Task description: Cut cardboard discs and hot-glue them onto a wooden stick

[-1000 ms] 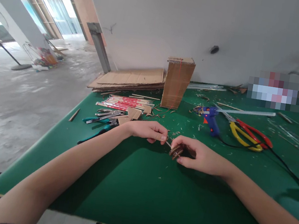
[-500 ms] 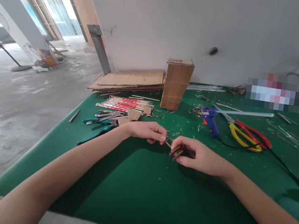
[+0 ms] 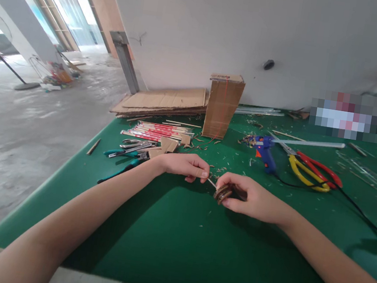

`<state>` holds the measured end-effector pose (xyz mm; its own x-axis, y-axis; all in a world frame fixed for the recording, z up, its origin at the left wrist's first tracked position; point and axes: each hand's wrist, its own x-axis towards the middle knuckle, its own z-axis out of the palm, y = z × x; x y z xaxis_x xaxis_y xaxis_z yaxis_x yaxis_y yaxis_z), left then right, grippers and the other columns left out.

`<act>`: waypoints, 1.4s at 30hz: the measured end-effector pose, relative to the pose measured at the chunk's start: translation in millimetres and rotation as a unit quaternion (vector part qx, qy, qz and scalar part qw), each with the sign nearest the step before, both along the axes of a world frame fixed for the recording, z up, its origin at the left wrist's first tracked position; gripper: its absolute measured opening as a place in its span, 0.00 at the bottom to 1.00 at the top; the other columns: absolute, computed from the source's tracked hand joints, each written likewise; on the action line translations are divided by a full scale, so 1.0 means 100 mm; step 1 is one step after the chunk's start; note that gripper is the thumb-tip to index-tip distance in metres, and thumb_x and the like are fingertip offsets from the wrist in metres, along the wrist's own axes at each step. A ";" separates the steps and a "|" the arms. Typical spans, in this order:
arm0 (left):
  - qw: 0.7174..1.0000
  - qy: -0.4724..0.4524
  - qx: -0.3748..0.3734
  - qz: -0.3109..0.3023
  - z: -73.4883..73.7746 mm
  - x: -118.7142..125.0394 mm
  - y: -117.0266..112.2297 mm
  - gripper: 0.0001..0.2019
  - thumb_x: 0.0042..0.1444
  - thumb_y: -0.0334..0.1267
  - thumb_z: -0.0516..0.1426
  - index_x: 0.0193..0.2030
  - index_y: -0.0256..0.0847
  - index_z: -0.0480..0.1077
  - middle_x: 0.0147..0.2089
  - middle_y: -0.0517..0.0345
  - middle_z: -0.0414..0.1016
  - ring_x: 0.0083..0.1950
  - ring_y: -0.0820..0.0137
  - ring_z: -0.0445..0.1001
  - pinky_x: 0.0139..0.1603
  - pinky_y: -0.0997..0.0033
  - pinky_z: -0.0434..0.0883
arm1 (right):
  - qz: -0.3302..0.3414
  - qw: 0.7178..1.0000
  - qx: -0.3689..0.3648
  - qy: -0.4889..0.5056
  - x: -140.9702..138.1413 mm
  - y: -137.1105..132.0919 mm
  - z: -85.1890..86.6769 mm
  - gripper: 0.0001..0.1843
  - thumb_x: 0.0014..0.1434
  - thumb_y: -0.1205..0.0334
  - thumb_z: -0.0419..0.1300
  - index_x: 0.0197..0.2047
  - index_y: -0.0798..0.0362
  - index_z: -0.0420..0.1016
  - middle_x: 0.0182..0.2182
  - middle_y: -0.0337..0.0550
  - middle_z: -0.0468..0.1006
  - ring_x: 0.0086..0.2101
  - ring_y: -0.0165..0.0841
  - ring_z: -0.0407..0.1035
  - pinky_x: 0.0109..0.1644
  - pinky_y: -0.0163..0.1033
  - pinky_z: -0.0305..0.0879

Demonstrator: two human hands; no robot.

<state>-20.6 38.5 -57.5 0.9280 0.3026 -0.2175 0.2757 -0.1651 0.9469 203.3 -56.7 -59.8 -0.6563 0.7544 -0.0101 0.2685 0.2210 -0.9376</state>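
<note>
Both my hands meet over the middle of the green table [image 3: 165, 247]. My left hand [image 3: 187, 165] is closed in a pinch on a thin stick [image 3: 211, 182] that points toward my right hand. My right hand [image 3: 250, 198] is closed around a small stack of round brown cardboard discs [image 3: 222, 193]. The stick's tip touches the discs; whether it passes through them is hidden by my fingers.
Pliers and cutters [image 3: 131, 148] and red-and-white chopstick packets [image 3: 156, 131] lie left of my hands. An upright cardboard box [image 3: 222, 105] and flat cardboard sheets [image 3: 166, 100] stand behind. A blue glue gun [image 3: 265, 152] with black cable and red-yellow cutters [image 3: 311, 171] lie to the right.
</note>
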 end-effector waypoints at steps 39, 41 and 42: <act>0.983 -0.072 -0.131 0.104 -0.12 -0.14 0.07 0.20 0.55 0.51 0.56 0.23 0.37 0.58 0.24 0.65 0.54 0.22 0.80 0.53 0.23 0.76 0.58 | -0.036 0.999 -0.008 0.017 0.32 -0.06 0.17 0.11 0.52 0.61 0.64 0.37 0.51 0.67 0.32 0.38 0.70 0.32 0.28 0.67 0.35 0.35 0.65; 0.987 -0.046 -0.090 0.129 -0.10 -0.14 0.05 0.20 0.57 0.52 0.53 0.25 0.37 0.60 0.25 0.64 0.56 0.21 0.80 0.55 0.24 0.76 0.60 | -0.080 0.996 -0.001 0.040 0.40 -0.03 0.17 0.11 0.52 0.60 0.64 0.38 0.50 0.68 0.33 0.39 0.71 0.32 0.29 0.67 0.34 0.35 0.65; 0.990 -0.015 -0.046 0.133 -0.08 -0.12 0.04 0.20 0.58 0.53 0.51 0.27 0.36 0.63 0.26 0.63 0.59 0.21 0.80 0.58 0.25 0.75 0.60 | -0.097 0.994 0.002 0.050 0.43 -0.01 0.17 0.11 0.52 0.59 0.64 0.38 0.50 0.68 0.33 0.40 0.71 0.32 0.29 0.67 0.34 0.35 0.65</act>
<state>-32.8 42.4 -66.0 0.8249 0.5171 -0.2281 0.2686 -0.0036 0.9632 246.1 -57.4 -43.0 -0.4955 0.8671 0.0506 0.2125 0.1775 -0.9609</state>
